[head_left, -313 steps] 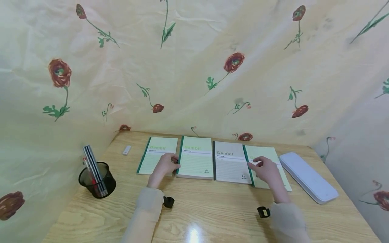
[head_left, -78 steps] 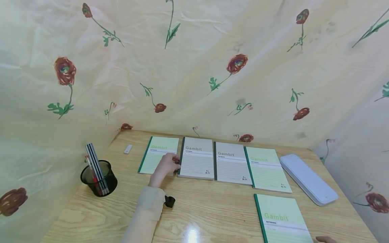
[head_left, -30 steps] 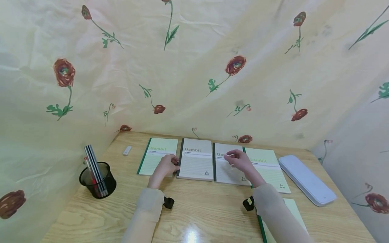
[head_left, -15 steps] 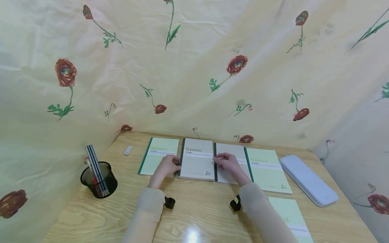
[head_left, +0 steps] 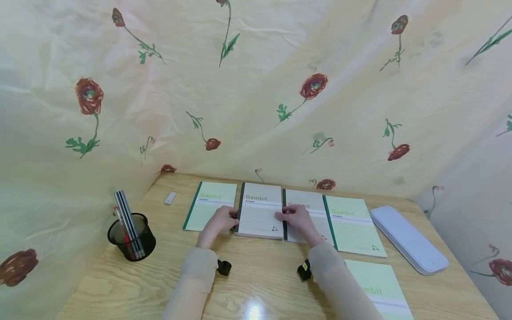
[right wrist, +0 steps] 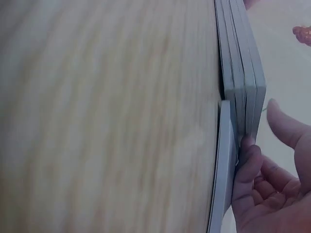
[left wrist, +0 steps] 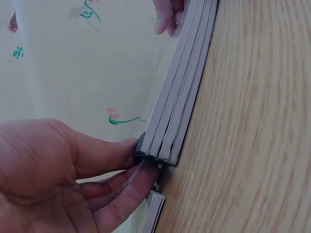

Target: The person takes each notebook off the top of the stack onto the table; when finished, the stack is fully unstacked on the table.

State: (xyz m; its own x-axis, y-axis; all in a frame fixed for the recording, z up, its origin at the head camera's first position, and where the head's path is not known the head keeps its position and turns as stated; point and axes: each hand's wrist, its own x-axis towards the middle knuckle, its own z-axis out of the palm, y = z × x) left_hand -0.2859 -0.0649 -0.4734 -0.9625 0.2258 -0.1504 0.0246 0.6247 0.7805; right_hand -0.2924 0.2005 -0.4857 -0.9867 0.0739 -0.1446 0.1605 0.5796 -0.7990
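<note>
Evenly, mid-frame, we should press the notebook stack (head_left: 260, 215) between our left hand (head_left: 220, 220), fingers loose, and right hand (head_left: 298, 218), thumb wide.

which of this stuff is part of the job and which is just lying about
Apparently part of the job:
notebook stack
left hand, pinching its spine edge
right hand, at its opposite edge
probably the other notebooks

Just lying about:
mesh cup
white case
small white block
</note>
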